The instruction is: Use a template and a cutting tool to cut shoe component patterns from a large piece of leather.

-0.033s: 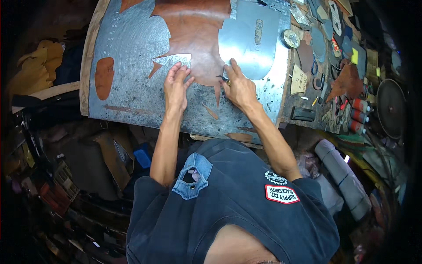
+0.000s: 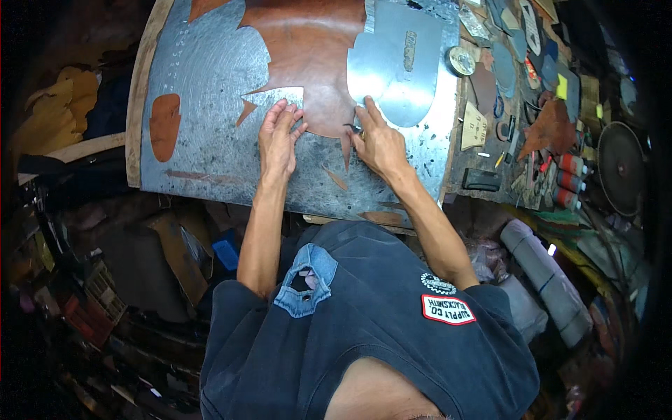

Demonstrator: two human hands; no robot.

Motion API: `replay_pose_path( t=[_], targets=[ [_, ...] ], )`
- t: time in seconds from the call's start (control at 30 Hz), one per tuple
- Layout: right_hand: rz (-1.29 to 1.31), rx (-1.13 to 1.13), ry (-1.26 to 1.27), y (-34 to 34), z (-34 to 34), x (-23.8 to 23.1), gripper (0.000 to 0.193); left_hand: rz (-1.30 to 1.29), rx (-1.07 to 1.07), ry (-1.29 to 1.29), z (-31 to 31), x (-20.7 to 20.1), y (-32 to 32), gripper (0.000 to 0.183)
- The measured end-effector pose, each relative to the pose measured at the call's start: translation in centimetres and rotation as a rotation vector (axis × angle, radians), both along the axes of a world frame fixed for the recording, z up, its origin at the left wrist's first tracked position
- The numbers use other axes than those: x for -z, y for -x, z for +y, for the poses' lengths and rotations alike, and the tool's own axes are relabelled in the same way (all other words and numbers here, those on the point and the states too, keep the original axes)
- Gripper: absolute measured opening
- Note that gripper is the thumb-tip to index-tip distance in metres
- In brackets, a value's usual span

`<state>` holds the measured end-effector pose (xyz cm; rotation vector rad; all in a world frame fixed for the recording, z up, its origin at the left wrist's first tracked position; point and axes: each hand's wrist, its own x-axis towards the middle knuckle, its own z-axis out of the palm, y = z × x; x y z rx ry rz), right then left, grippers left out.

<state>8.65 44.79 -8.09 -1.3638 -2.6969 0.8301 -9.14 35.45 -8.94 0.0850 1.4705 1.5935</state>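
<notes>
A large brown leather sheet (image 2: pixel 315 63) with jagged cut edges lies on the scratched metal worktop (image 2: pixel 210 133). My left hand (image 2: pixel 280 136) is at the sheet's lower left corner, fingers apart and loosely bent, nothing visible in them. My right hand (image 2: pixel 380 140) is closed around a small tool with a thin, dark, curved tip (image 2: pixel 351 127), at the leather's lower right edge. Most of that tool is hidden by the hand. My right fingertips reach the edge of a grey sheet template (image 2: pixel 395 77), which lies against the leather. A narrow leather strip (image 2: pixel 346 150) hangs off the sheet below the tool.
A rounded leather cutout (image 2: pixel 165 127) lies at the left, with small scraps (image 2: pixel 334 178) nearer me. A round tin (image 2: pixel 460 61) stands right of the template. The right-hand bench holds patterns, scissors, a black block (image 2: pixel 481 180) and red containers (image 2: pixel 570 175).
The whole view shifts very slightly. My hands, the tool and the leather keep nearly the same places relative to each other.
</notes>
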Motion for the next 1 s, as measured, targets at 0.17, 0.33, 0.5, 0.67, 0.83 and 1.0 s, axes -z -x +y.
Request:
replay_pose_path(
  t=[0.17,0.33,0.5,0.67,0.83,1.0],
  targets=[
    [-0.033,0.071,-0.036,0.1,-1.8,0.1,0.049,0.324,0.446,0.170,1.5,0.5,1.6,0.045],
    [0.049,0.185,-0.127,-0.8,-2.1,0.4,0.045,0.567,0.639,0.104,-1.4,2.4,2.6,0.037],
    [-0.085,0.332,-0.222,-1.4,-2.9,-0.2,0.044,0.374,0.965,0.191,-7.5,0.7,2.8,0.031],
    [-0.152,0.427,-0.250,-1.0,-3.5,-0.3,0.046,0.494,1.205,0.113,-8.5,-0.9,5.0,0.035],
    [-0.154,0.512,-0.284,-0.8,-5.8,-0.5,0.046,0.996,0.856,0.030,-4.6,-2.2,10.5,0.025],
    [-0.036,0.488,-0.186,1.7,-11.3,-2.1,0.052,0.773,0.500,0.019,9.0,-0.5,22.9,0.067]
  ],
)
